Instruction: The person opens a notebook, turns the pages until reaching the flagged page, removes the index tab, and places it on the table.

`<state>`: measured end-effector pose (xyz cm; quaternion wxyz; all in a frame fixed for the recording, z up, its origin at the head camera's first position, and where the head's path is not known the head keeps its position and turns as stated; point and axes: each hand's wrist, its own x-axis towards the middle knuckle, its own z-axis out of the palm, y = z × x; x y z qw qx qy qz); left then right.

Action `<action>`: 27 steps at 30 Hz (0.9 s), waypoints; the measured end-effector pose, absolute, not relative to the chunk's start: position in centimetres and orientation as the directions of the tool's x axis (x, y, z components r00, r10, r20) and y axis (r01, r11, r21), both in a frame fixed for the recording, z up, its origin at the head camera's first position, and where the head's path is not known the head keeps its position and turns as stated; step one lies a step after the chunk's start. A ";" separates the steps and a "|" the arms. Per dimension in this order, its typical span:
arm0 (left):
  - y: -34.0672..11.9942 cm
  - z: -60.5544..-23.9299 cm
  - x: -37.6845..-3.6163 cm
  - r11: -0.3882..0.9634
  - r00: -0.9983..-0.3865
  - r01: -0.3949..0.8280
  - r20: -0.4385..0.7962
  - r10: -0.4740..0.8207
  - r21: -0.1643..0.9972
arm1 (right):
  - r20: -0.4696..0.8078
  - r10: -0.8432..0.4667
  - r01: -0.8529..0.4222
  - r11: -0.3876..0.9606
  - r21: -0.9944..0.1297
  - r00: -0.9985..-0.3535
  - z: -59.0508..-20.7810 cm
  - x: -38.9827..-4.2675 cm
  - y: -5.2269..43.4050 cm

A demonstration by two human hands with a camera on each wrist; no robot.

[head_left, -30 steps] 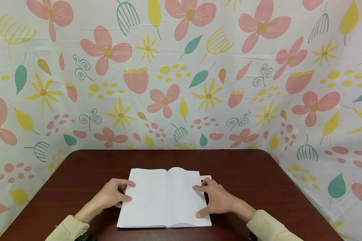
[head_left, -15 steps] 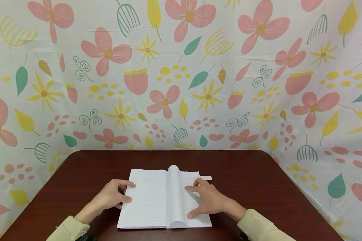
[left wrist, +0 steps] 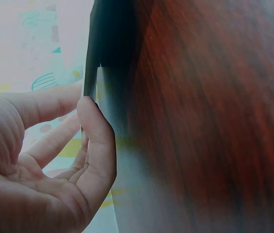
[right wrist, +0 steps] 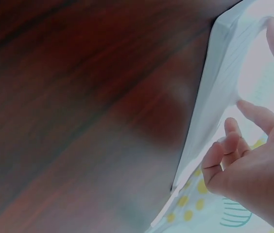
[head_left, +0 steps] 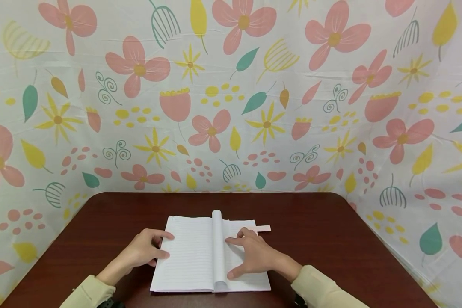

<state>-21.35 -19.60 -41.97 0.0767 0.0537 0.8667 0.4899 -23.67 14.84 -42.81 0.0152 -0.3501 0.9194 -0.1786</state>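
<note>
An open lined notebook [head_left: 188,252] lies flat on the table. My left hand [head_left: 143,249] holds its left edge, with thumb and index finger over the page. In the left wrist view, the fingers of that hand [left wrist: 54,165] pinch the thin edge of the notebook [left wrist: 91,53]. A right-hand page [head_left: 218,252] is bowed into a narrow roll beside the spine. Against this roll rest the extended thumb and index finger of my right hand [head_left: 256,253]; its other fingers are bent in the right wrist view. From the notebook's right side a pale paper strip [head_left: 264,228] sticks out.
The dark reddish-brown table [head_left: 312,222] extends around the notebook. Behind it and along both sides hangs a white cloth [head_left: 231,98] printed with flowers and leaves.
My right hand has slid left across the right-hand side of the notebook. The page before it has gone from a gentle bulge to a tight roll near the spine. My left hand stays put.
</note>
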 end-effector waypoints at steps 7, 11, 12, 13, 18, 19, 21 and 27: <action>-19.6 -41.9 -21.3 0.514 -0.983 0.011 -0.085 0.164 0.858 | 0.078 -0.641 -0.611 0.679 -0.407 -0.764 -42.5 -23.7 13.9; -19.6 -41.9 -21.3 0.515 -0.983 0.011 -0.085 0.163 0.857 | 0.073 -0.648 -0.599 0.648 -0.470 -0.758 -42.3 -23.8 13.5; -19.6 -41.9 -21.3 0.516 -0.983 0.011 -0.085 0.162 0.857 | 0.075 -0.651 -0.597 0.637 -0.487 -0.756 -42.3 -23.8 13.3; -19.6 -41.9 -21.3 0.517 -0.983 0.010 -0.086 0.162 0.856 | 0.079 -0.652 -0.594 0.625 -0.507 -0.754 -42.3 -23.8 13.2; -19.6 -41.9 -21.4 0.517 -0.984 0.010 -0.084 0.157 0.856 | 0.113 -0.649 -0.588 0.585 -0.559 -0.753 -42.2 -23.8 12.8; -19.6 -41.9 -21.4 0.517 -0.984 0.009 -0.084 0.157 0.856 | 0.120 -0.648 -0.589 0.581 -0.562 -0.752 -42.2 -23.7 12.7; -19.5 -41.9 -21.4 0.516 -0.984 0.009 -0.083 0.155 0.856 | 0.128 -0.649 -0.590 0.570 -0.572 -0.750 -42.0 -23.7 12.6; -19.4 -41.9 -21.3 0.517 -0.985 0.007 -0.083 0.152 0.856 | 0.121 -0.656 -0.579 0.545 -0.607 -0.745 -42.0 -23.7 11.9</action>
